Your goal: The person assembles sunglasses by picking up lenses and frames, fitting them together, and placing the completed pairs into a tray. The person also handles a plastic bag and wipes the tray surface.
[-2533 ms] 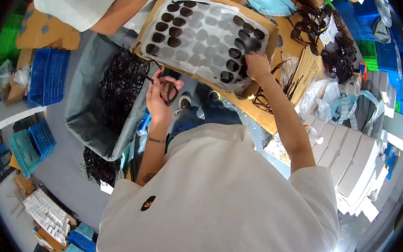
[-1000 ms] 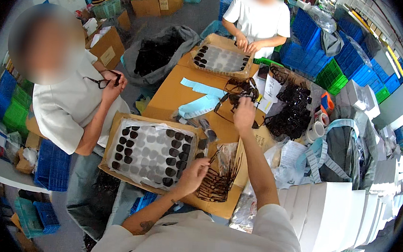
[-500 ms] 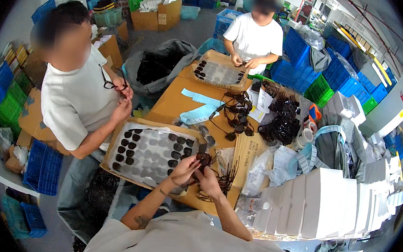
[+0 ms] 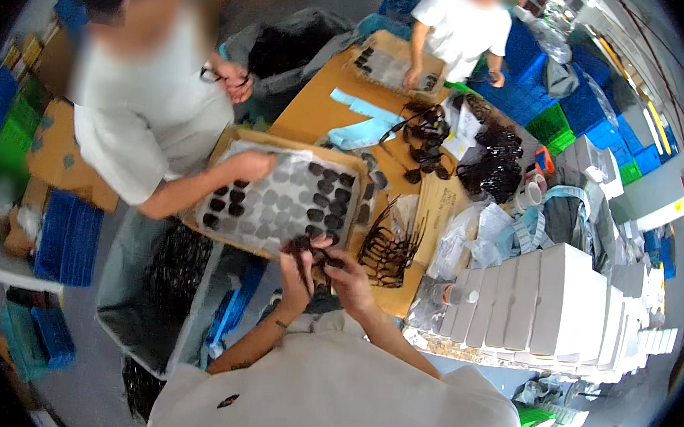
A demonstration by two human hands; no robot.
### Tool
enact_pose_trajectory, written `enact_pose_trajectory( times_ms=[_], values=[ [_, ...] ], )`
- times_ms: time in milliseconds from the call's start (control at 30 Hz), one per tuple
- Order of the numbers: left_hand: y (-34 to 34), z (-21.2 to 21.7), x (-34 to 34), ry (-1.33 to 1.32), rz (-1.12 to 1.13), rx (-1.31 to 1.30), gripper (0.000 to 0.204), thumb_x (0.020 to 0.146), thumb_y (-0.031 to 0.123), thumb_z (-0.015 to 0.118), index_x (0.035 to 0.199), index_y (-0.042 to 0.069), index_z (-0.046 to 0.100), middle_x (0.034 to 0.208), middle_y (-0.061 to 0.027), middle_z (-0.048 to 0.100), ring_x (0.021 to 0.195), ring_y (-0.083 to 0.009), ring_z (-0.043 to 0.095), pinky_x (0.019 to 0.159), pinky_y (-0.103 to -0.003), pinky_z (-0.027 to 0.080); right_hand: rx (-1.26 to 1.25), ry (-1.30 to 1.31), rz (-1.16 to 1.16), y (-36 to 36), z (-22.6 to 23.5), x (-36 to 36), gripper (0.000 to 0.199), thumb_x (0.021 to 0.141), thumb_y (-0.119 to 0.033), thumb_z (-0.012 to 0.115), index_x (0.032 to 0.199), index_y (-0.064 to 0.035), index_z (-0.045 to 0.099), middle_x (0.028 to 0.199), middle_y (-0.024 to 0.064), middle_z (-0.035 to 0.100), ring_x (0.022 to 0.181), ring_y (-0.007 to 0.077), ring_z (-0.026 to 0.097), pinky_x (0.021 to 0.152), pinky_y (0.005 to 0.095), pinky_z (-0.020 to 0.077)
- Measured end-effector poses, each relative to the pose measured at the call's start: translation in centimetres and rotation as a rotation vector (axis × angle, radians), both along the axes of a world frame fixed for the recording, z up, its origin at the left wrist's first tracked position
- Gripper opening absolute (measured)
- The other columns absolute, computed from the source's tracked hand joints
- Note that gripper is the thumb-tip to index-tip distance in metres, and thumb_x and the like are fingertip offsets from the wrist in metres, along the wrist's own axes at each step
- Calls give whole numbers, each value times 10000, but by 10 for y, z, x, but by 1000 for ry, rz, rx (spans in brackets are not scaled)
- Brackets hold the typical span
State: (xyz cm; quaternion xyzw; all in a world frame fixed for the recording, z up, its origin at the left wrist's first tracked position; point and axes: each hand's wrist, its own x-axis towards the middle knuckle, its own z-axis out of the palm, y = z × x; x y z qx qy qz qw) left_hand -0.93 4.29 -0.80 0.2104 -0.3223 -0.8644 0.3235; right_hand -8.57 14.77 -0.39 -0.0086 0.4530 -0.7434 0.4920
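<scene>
Both my hands are together over the near right corner of a cardboard tray (image 4: 303, 148). My left hand (image 4: 296, 281) is closed round a dark glasses frame (image 4: 304, 251), whose thin arms hang down past the fingers. My right hand (image 4: 351, 282) pinches the same frame from the other side; motion blur hides its finer detail. Rows of dark lenses (image 4: 325, 202) lie on a pale sheet in the tray, with fainter grey ones between. To the right of my right hand, several dark glasses frames (image 4: 392, 245) stand in a row on the brown table (image 4: 305, 122).
A co-worker at the left reaches a hand (image 4: 249, 166) into the tray. Another person stands across the table by a second tray (image 4: 385, 71). Sunglasses (image 4: 428, 136), black frames (image 4: 491, 161) and white boxes (image 4: 540, 297) occupy the right. A grey bin (image 4: 132, 277) stands lower left.
My hands have come closer to me and slightly left with the glasses. The left co-worker's hand has gone down into the tray. The far person's hands have moved apart, and the view has shifted.
</scene>
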Motion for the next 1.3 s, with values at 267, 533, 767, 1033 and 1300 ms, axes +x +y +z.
enact_pose_trajectory(
  times_ms=[267, 533, 767, 1033, 1300],
  values=[
    [-53, 15, 93, -491, 212, -893, 296, 972, 96, 604, 1218, -28, 496, 910, -114, 629, 805, -148, 619, 725, -292, 511, 260, 672, 13, 7, -31, -13, 198, 952, -32, 601, 1137, 35, 614, 971, 118, 671, 913, 205, 651, 855, 315, 501],
    [-38, 1, 160, -756, 80, -460, 988, 669, -1, 887, 1390, 62, 214, 948, -56, 521, 804, -114, 544, 669, -252, 524, 320, 925, 250, -120, -92, -31, 198, 903, -53, 664, 1089, -7, 617, 902, 68, 629, 686, 125, 583, 602, 284, 477],
    [-28, -16, 201, -689, 153, -276, 1040, 686, -41, 862, 1420, 98, 138, 1057, -77, 480, 874, -137, 540, 709, -265, 552, 362, 521, 407, -273, -145, 11, 49, 889, -24, 657, 903, 23, 661, 802, 81, 660, 713, 178, 683, 591, 306, 542],
    [-46, -19, 236, -808, 237, -422, 810, 777, 14, 806, 1369, 85, 259, 893, -73, 548, 759, -148, 564, 621, -295, 521, 604, 1619, 490, -287, -124, 40, 278, 810, -256, 745, 923, -13, 669, 892, 177, 708, 858, 358, 682, 761, 425, 532],
    [-92, 32, 187, -1048, -31, -1272, 229, 896, 153, 687, 1047, -16, 651, 826, -144, 691, 663, -192, 630, 604, -328, 503, -267, 1835, 811, -157, 32, 44, 422, 787, -163, 722, 1168, -21, 606, 1092, 138, 626, 977, 360, 638, 852, 422, 515]
  ],
)
